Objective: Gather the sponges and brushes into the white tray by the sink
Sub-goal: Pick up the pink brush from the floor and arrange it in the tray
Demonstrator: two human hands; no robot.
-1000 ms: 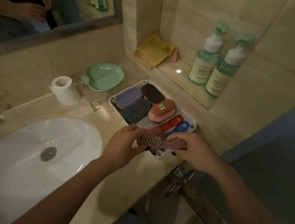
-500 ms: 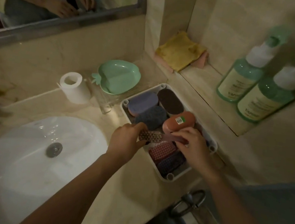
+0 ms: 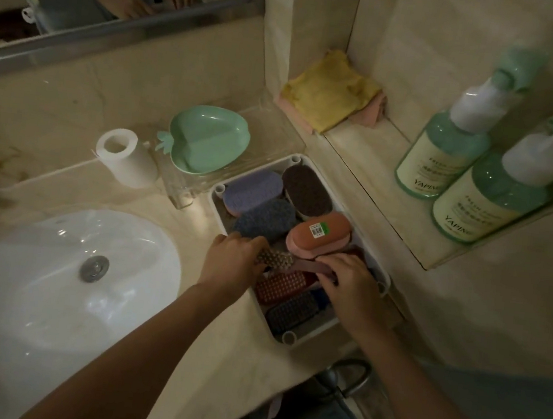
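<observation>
The white tray (image 3: 217,199) stands on the counter right of the sink. It holds a purple sponge (image 3: 251,191), a dark brown sponge (image 3: 306,192), a blue-grey sponge (image 3: 265,218), an orange brush (image 3: 318,236) with a green sticker, a red brush (image 3: 278,287) and a dark blue brush (image 3: 292,312). Both hands hold a mauve brush (image 3: 291,262) bristles-up, low over the tray's middle. My left hand (image 3: 233,261) grips its bristled head, and my right hand (image 3: 349,288) grips its handle.
A white sink basin (image 3: 54,273) lies to the left. Behind the tray are a green strawberry-shaped dish (image 3: 209,139) on a clear holder, and a white tape roll (image 3: 124,157). A wall niche holds folded yellow and pink cloths (image 3: 331,93) and two green pump bottles (image 3: 447,153).
Both hands have carried the mauve brush from the tray's near edge to over its middle and lowered it. The camera has shifted closer and to the right.
</observation>
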